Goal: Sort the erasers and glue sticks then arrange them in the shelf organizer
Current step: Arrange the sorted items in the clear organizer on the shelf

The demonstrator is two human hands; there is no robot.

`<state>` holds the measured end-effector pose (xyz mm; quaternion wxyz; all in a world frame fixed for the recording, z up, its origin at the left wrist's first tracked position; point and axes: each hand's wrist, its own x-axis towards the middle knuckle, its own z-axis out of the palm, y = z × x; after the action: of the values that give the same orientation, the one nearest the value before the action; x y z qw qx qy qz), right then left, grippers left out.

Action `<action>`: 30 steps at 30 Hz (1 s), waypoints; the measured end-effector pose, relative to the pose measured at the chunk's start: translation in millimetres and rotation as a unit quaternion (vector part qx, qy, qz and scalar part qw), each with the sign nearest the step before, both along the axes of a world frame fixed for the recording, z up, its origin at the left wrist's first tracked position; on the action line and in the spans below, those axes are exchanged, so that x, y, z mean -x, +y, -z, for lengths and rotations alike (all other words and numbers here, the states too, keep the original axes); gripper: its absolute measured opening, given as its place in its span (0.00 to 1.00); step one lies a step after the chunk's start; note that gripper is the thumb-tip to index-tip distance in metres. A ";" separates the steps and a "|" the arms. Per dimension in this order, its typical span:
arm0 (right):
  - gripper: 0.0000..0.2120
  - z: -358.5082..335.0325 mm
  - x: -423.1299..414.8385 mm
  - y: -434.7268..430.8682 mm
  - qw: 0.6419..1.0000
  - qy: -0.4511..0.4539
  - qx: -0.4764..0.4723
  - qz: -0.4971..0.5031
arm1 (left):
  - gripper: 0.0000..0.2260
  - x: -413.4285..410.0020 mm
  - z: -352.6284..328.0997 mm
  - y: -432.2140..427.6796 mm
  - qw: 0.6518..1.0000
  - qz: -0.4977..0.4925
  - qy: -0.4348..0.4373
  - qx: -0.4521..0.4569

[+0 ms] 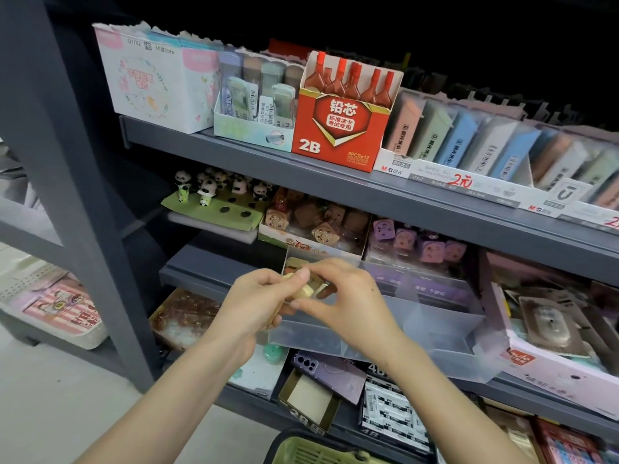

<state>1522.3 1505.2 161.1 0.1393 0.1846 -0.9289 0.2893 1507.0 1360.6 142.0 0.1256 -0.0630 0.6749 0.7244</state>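
Probably light, firm & grippy: L hand (258, 301) + R hand (348, 304) both pinch the small yellow erasers (303, 290), best held by the sides.

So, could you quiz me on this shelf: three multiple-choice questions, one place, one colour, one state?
1. Where is the red box? A upper shelf B floor C drawer
2. What colour is the basket? A blue B green C black
3. What are the left hand and right hand doing? A hanging empty B holding a yellow item C shutting a door
1 A: it stands on the upper shelf. 2 B: its mesh is green. 3 B: both hands' fingers grip the item.
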 end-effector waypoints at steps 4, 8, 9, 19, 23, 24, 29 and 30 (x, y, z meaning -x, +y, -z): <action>0.12 7.6 1.8 9.7 0.994 -0.060 0.089 0.011 | 0.13 0.6 0.0 -0.3 1.000 0.025 0.007 0.015; 0.05 11.1 21.7 30.8 0.983 -0.089 0.116 0.111 | 0.12 9.2 7.9 -6.0 0.969 -0.035 0.111 0.217; 0.08 12.0 28.1 35.9 0.984 -0.091 0.075 0.136 | 0.11 11.1 9.6 -7.7 0.953 -0.044 0.131 0.271; 0.15 27.9 72.3 36.4 0.967 -0.138 -0.147 0.153 | 0.19 28.5 33.7 -7.6 0.965 0.038 0.065 0.251; 0.13 37.3 78.9 31.9 0.968 -0.166 -0.145 0.118 | 0.18 30.2 36.6 -7.4 0.970 0.036 0.067 0.229; 0.13 38.8 78.7 31.7 0.970 -0.171 -0.131 0.116 | 0.18 30.4 37.4 -7.6 0.971 0.036 0.069 0.227; 0.16 42.2 80.4 35.0 0.967 -0.208 -0.113 0.090 | 0.17 30.7 39.5 -7.7 0.972 0.035 0.075 0.221; 0.16 41.9 81.7 35.5 0.964 -0.217 -0.124 0.086 | 0.17 30.5 38.6 -7.3 0.971 0.035 0.075 0.223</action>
<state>1440.6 1540.7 119.2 -0.0650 0.0529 -0.9779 0.1915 1476.6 1353.4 103.4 0.0829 -0.0111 0.8285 0.5537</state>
